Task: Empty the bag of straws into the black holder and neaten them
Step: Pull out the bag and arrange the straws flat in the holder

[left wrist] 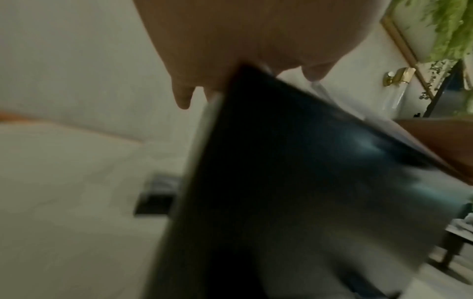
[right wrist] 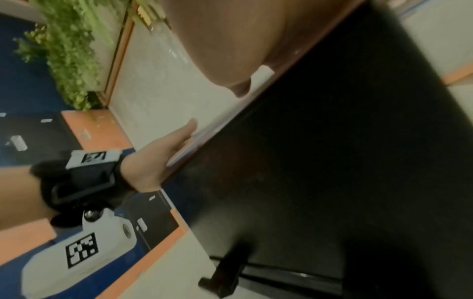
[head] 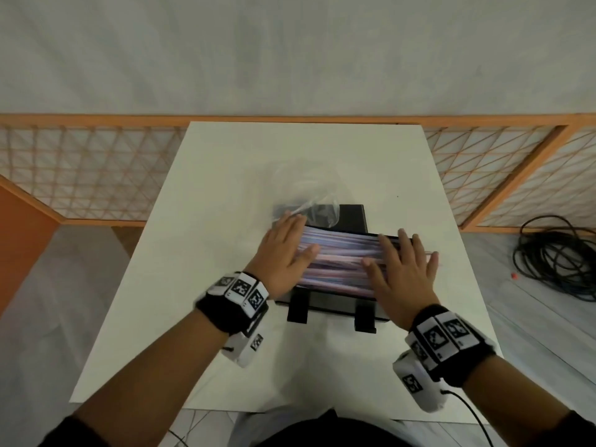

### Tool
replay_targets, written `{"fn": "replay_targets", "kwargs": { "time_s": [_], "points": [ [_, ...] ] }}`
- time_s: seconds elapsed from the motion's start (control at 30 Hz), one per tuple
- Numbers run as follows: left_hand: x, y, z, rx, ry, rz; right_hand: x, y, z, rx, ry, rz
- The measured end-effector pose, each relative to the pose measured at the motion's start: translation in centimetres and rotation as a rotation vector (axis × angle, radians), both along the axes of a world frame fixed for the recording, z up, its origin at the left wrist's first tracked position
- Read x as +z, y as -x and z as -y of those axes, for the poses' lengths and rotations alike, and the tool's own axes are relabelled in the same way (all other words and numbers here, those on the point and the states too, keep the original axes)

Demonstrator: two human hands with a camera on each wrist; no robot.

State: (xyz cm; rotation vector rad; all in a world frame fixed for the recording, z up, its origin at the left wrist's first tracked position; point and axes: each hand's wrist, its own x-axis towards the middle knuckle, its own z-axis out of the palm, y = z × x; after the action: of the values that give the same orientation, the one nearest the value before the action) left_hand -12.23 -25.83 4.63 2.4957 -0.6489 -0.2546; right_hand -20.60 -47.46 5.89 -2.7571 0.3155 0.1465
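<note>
I see pink, blue and white striped straws [head: 338,259] in a black holder [head: 335,304] on the white tabletop [head: 225,188]; checkered black-and-white wristbands [head: 240,290].

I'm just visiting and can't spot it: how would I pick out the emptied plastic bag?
Find the white table, then the black holder near its middle, filled with pastel straws. The bag lies crumpled just behind the holder on the far side, partly draped over its back edge. It is the only clear, see-through thing there.
</note>
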Motion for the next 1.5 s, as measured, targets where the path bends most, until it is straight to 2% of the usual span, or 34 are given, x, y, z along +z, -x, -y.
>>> {"fn": "replay_targets", "kwargs": {
  "time_s": [0.13, 0.23, 0.3, 0.43, 0.53, 0.6, 0.67, 0.77, 0.87, 1.0, 1.13, 1.2, 1.33, 1.4, 1.5],
  "points": [
    [-1.4, 0.5, 0.2, 0.08, 0.221, 0.058, -0.9, -0.2, -0.9, 0.097, 0.076, 0.061],
    [-0.8, 1.0, 0.1, 0.124, 0.206, 0.078, -0.8, -0.1, -1.0, 0.118, 0.11, 0.061],
    [0.2, 1.5, 0.3, 0.073, 0.062, 0.13, -0.2, -0.2, -0.8, 0.08, 0.066, 0.084],
    [2.6, 1.1, 1.1, -0.105, -0.338, 0.307, 2.4, -0.8, 0.3, 0.029, -0.218, 0.383],
    [4.3, 0.3, 2.0, -0.219, -0.515, 0.422, 4.7, -1.4, 1.2, 0.009, -0.354, 0.335],
    [5.0, -0.1, 2.1, -0.268, -0.628, 0.431, 5.6, -1.6, 2.2, 0.099, -0.27, 0.251],
    [5.0, -0.1, 1.8, -0.291, -0.707, 0.376, 5.7, -1.7, 3.3, 0.196, -0.061, 0.117],
    [4.3, -0.1, 0.8, -0.274, -0.687, 0.244, 5.0, -1.0, 4.0, 0.298, 0.086, -0.078],
    [3.4, 0.2, 0.7, -0.27, -0.616, 0.201, 3.5, -0.4, 2.4, 0.407, 0.164, -0.172],
    [1.8, 0.8, 1.5, -0.259, -0.564, 0.205, 2.4, -1.7, 0.4, 0.351, 0.275, -0.184],
    [1.3, 0.9, 1.4, -0.231, -0.502, 0.256, 2.0, -2.8, -0.5, 0.374, 0.361, -0.162],
    [1.3, 0.9, 1.3, -0.229, -0.501, 0.271, 1.8, -2.8, -0.5, 0.368, 0.331, -0.128],
    [1.1, 0.9, 1.2, -0.198, -0.454, 0.272, 3.3, -2.1, 0.8, 0.35, 0.14, -0.12],
    [1.0, 0.9, 1.2, -0.189, -0.443, 0.265, 4.1, -1.9, 1.2, 0.395, 0.098, -0.098],
    [0.9, 1.0, 1.1, -0.176, -0.427, 0.265, 3.3, -2.7, 0.7, 0.464, 0.055, -0.132]
  ]
}}
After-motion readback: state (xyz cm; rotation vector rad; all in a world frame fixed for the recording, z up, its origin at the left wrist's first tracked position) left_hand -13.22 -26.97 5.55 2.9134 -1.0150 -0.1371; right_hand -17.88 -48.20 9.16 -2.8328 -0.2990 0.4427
